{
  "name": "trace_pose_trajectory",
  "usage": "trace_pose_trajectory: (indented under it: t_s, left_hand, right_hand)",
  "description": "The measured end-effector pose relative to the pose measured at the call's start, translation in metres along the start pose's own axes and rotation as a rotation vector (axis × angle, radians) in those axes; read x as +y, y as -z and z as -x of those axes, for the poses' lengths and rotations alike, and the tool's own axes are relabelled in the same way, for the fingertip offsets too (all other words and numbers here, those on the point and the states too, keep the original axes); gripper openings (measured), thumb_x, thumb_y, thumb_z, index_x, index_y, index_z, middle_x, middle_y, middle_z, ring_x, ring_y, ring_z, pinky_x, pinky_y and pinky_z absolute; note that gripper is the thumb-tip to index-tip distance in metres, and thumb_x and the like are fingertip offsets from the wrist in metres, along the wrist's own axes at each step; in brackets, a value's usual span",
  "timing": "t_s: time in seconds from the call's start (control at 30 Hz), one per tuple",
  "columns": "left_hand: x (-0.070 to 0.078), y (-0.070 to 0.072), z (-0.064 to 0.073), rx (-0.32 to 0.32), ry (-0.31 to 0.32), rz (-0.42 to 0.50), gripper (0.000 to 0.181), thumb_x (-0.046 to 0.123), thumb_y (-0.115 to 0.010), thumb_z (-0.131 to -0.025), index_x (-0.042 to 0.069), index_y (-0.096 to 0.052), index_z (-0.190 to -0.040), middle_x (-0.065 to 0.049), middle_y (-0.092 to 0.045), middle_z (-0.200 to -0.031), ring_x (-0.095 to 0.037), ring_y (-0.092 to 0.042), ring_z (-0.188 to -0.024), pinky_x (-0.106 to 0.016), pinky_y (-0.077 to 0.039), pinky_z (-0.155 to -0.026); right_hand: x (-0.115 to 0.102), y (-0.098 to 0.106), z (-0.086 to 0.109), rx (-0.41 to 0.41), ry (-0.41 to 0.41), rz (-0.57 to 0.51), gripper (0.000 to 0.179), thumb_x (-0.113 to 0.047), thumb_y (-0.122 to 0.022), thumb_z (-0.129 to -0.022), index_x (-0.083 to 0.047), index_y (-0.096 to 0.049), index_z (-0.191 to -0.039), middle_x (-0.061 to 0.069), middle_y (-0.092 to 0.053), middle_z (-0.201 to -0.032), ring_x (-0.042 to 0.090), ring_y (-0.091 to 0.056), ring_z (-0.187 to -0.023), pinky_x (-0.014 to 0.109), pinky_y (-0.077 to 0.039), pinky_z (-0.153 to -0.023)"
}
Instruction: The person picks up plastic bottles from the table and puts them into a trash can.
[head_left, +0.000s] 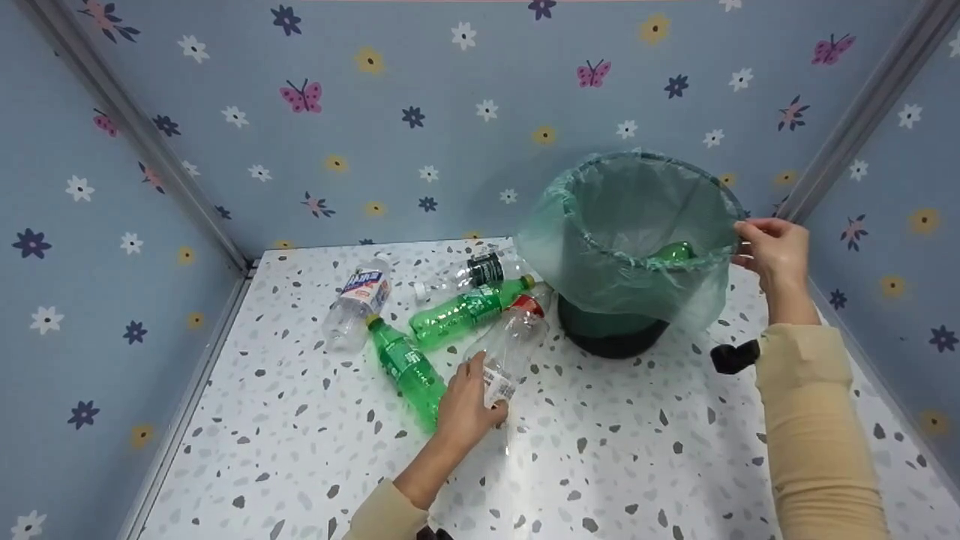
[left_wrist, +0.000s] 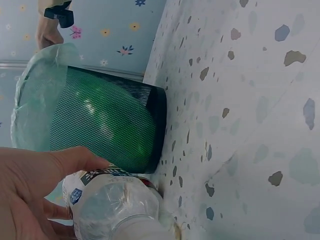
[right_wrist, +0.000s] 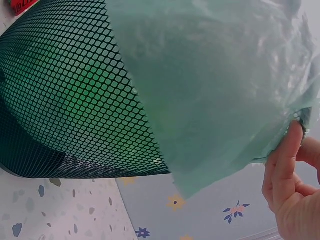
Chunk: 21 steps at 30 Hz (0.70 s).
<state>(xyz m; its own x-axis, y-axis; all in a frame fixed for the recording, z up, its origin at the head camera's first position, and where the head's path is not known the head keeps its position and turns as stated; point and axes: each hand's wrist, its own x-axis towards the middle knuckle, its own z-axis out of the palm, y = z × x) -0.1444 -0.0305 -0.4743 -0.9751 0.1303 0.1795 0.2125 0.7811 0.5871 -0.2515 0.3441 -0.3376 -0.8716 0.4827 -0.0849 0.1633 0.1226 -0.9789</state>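
Note:
My left hand (head_left: 466, 401) has its thumb and fingers on either side of a clear plastic bottle (head_left: 499, 384) with a white barcode label, lying on the speckled surface. In the left wrist view that bottle (left_wrist: 117, 202) points its narrow end toward the camera. My right hand (head_left: 780, 251) pinches the rim of a dark mesh wastebasket (head_left: 611, 337) through its pale green bag (head_left: 622, 281). The basket leans, its mouth facing me. Inside, a green bottle (head_left: 675, 252) shows over the bag's edge and through the mesh in both wrist views.
Two green bottles (head_left: 405, 367) (head_left: 469, 311) lie left of the held one. Beyond are a clear bottle with a dark label (head_left: 484, 270), a red-labelled one (head_left: 527, 306) against the basket, and another clear bottle (head_left: 360, 300) at far left. Flowered panels (head_left: 420, 82) enclose three sides.

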Motion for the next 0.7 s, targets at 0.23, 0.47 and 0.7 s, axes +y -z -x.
trace_pose_trajectory:
  t_s: [0.23, 0.47, 0.7]
  left_hand:
    - [0.01, 0.018, -0.004, 0.062, -0.033, 0.047, 0.076, 0.011, -0.074, -0.063, 0.0, -0.036, -0.128, -0.011, -0.05, -0.091, -0.021, -0.05, -0.073, -0.032, -0.043, -0.055]
    - [0.02, 0.034, -0.011, 0.099, -0.047, 0.071, 0.079, 0.011, -0.075, -0.062, 0.002, -0.035, -0.13, -0.012, -0.051, -0.096, -0.02, -0.051, -0.076, -0.03, -0.045, -0.055]
    - [0.03, 0.049, -0.023, 0.151, -0.118, 0.034, 0.077, 0.012, -0.075, -0.063, 0.001, -0.036, -0.129, -0.014, -0.051, -0.099, -0.022, -0.051, -0.079, -0.032, -0.045, -0.057]
  right_hand:
    - [0.0, 0.0, 0.0, -0.007, -0.001, -0.002, 0.016, -0.02, -0.058, -0.085, -0.008, -0.056, -0.096, 0.002, -0.05, -0.087, 0.005, -0.056, -0.061, 0.016, -0.049, -0.054]
    - [0.0, 0.0, 0.002, -0.022, -0.004, -0.023, 0.018, -0.021, -0.058, -0.085, -0.008, -0.055, -0.097, 0.003, -0.048, -0.089, 0.006, -0.055, -0.062, 0.017, -0.049, -0.056]
    - [0.0, -0.001, 0.001, -0.007, 0.009, -0.003, 0.018, -0.021, -0.057, -0.086, -0.008, -0.055, -0.097, 0.002, -0.049, -0.088, 0.005, -0.056, -0.062, 0.016, -0.049, -0.054]
